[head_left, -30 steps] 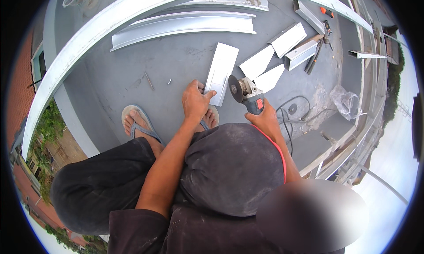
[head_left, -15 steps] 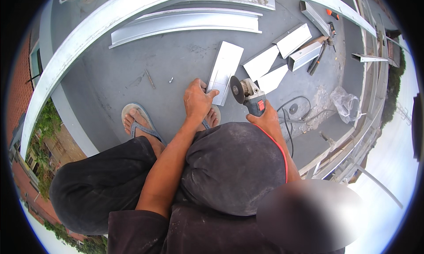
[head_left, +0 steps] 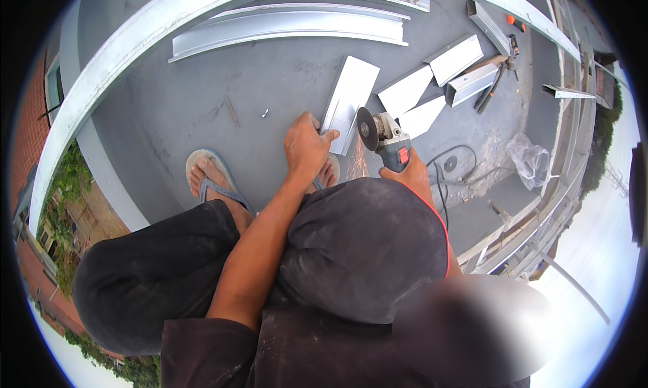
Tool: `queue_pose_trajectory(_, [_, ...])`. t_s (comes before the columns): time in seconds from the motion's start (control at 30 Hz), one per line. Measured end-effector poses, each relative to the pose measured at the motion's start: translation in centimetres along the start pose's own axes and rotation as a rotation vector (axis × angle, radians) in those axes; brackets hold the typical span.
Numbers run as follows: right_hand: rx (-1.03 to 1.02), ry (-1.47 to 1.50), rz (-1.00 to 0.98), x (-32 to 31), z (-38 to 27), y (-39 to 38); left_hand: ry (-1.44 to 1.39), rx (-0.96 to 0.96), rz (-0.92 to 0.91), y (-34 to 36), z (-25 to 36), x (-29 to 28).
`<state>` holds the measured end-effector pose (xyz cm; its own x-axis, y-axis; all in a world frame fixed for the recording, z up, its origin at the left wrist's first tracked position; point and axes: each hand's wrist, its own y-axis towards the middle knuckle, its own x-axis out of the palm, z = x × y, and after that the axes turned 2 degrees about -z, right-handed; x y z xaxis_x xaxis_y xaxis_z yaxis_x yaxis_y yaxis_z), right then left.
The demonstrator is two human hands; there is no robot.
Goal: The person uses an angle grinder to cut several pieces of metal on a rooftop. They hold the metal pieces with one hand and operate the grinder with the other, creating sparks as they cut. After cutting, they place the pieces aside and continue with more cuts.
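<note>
My left hand (head_left: 309,147) grips the near end of a short silver metal channel (head_left: 353,94), thumb on its top face. The channel stands tilted over the floor by my right foot. My right hand (head_left: 410,174) is closed round the body of an angle grinder (head_left: 390,144), grey and black with a red switch. Its dark cutting disc (head_left: 367,128) meets the channel's right edge, and orange sparks (head_left: 360,162) spray down toward me. My right fingers are partly hidden by the grinder and my knee.
Several cut channel pieces (head_left: 405,91) lie to the right, beside a hammer (head_left: 511,63). Longer channels (head_left: 290,30) lie at the far side. A black cord (head_left: 440,192) and a spare disc (head_left: 450,163) lie right of the grinder, near a clear plastic bag (head_left: 528,160). A curved white beam (head_left: 121,71) arches across.
The grinder's disc has come against the channel's right edge, and sparks now fly where there were none. The view has shifted slightly. Both hands keep their hold.
</note>
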<state>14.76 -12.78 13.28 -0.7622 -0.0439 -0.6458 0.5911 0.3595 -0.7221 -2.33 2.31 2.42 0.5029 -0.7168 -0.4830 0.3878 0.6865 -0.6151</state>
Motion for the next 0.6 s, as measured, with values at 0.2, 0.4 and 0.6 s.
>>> queue_pose_trajectory(0.2, [0.042,-0.011,-0.014,0.1,-0.2,0.0,-0.046,-0.098,-0.07,0.1,0.7,-0.5])
queue_pose_trajectory(0.4, [0.102,-0.043,0.0,0.1,-1.0,0.0,-0.03,-0.104,-0.077,0.2,0.6,-0.3])
queue_pose_trajectory(0.6, [0.124,-0.041,-0.013,0.2,-1.0,0.1,0.002,-0.054,-0.071,0.2,0.4,-0.1])
